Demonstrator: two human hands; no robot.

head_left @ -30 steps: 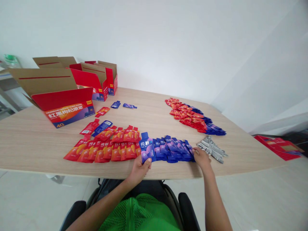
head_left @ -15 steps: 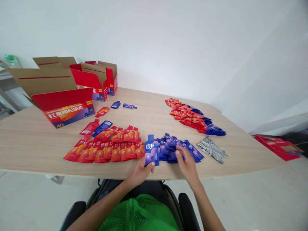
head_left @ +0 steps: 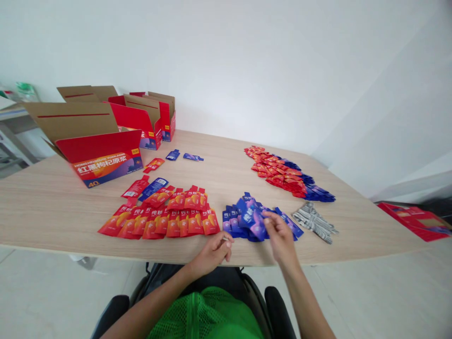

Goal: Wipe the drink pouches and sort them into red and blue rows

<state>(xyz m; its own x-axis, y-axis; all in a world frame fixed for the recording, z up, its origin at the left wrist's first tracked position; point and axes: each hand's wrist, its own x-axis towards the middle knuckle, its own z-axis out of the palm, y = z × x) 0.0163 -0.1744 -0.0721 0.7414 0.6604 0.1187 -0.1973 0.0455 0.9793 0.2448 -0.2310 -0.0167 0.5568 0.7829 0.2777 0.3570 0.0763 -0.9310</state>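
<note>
My right hand (head_left: 278,231) pinches a blue pouch (head_left: 252,219) by its edge, tilted and a little blurred, above a spread of overlapping blue pouches (head_left: 235,223). My left hand (head_left: 216,249) is closed loosely at the table's front edge, fingers curled, with no pouch showing in it. Just left of the blue spread, red-orange pouches (head_left: 153,221) overlap in rows. A red pouch (head_left: 134,187) and a blue pouch (head_left: 154,188) lie back side up behind those rows.
Open red cartons (head_left: 106,160) stand at the back left. A few loose pouches (head_left: 173,155) lie near them. Farther right is a large heap of red and blue pouches (head_left: 282,174). A striped grey glove (head_left: 314,220) rests at the right. A red box (head_left: 413,219) sits beyond the table.
The blue pouch held upright in my left hand is gone from it, and that hand's fingers have curled. My right hand now holds a blue pouch over the blue spread. The view has shifted slightly.
</note>
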